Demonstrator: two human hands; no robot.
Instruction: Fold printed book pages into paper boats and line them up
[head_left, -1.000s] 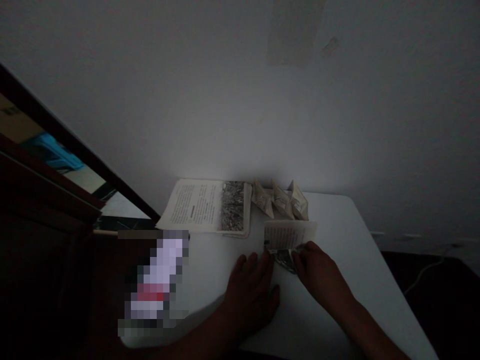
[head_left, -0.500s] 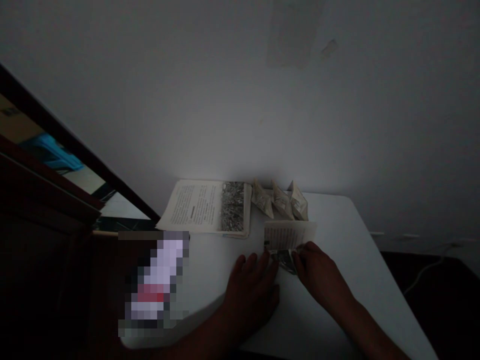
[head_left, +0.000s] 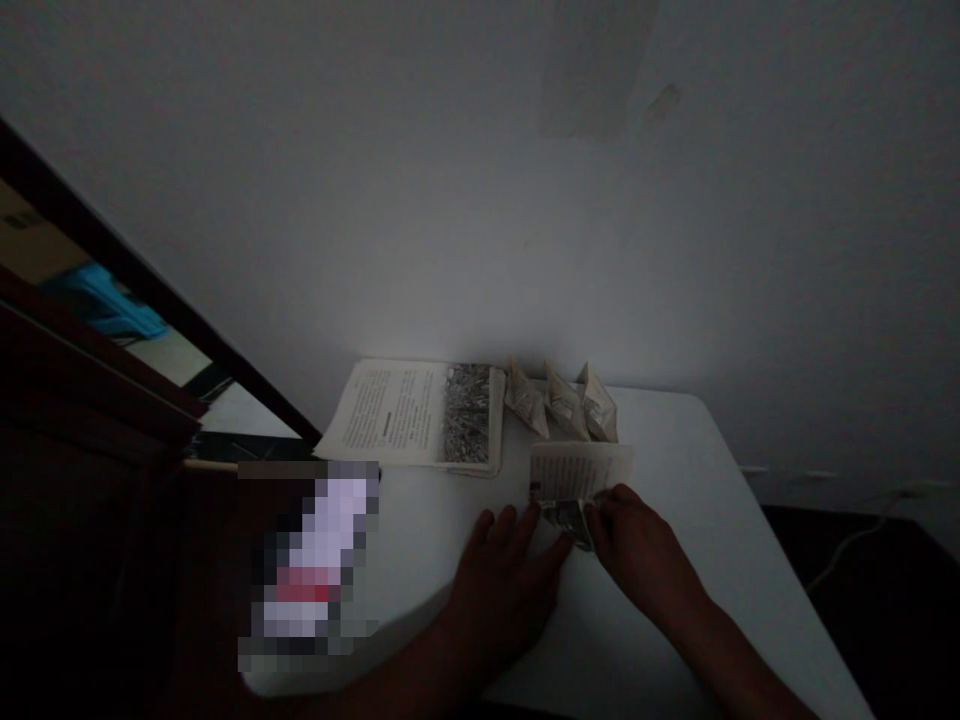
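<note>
A printed paper sheet [head_left: 577, 473] lies on the white table [head_left: 675, 560], its near edge folded up into a dark printed flap. My left hand [head_left: 506, 575] rests flat on the table with fingers stretched out, fingertips touching the flap's left end. With its fingers curled, my right hand [head_left: 637, 545] pinches the flap's right end. The room is dim, so finger detail is faint.
An open book [head_left: 416, 413] lies at the back left of the table. Three folded paper shapes [head_left: 562, 403] stand in a row by the wall behind the sheet. A dark wooden frame [head_left: 112, 380] rises on the left. A blurred patch covers something at the table's left edge.
The folded flap has shifted slightly and looks a little smaller under my fingers. Both hands stay in nearly the same places.
</note>
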